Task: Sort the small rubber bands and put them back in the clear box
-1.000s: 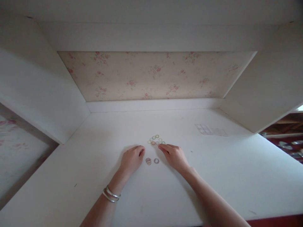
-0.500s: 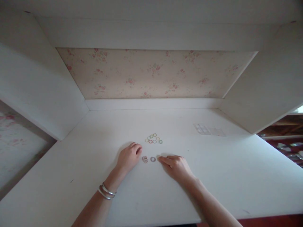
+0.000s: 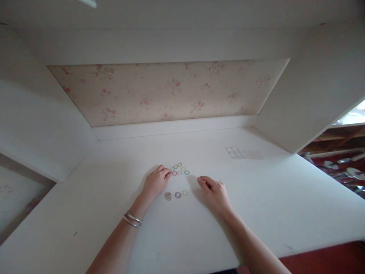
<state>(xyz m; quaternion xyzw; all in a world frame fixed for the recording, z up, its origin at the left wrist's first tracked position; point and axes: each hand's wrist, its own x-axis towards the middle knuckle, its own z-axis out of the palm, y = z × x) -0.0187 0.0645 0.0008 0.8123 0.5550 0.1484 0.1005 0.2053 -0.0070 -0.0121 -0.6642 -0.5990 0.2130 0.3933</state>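
Note:
Several thin coloured rings [image 3: 179, 172] lie in a loose cluster on the white tabletop [image 3: 159, 239]. My left hand [image 3: 157, 181], fingers curled in, rests at the cluster's left side with its fingertips beside or touching the end rings. Nearer to me is a row: overlapping brownish rings [image 3: 168, 196], a grey-purple ring [image 3: 178, 195] and a yellowish ring [image 3: 185, 193]. To the right of both groups, my right hand [image 3: 213, 191] has its thumb and fingers drawn together, and nothing shows in them.
A clear plastic compartment case [image 3: 235, 153] lies flat at the back right. White panels flank the desk, with a floral back wall [image 3: 173, 91]. Shelves with shiny items [image 3: 342, 167] stand beyond the right panel.
My right hand has lifted off the yellowish ring and moved up and right, leaving that ring in the row. My left hand has come closer to the cluster. The view has tilted slightly.

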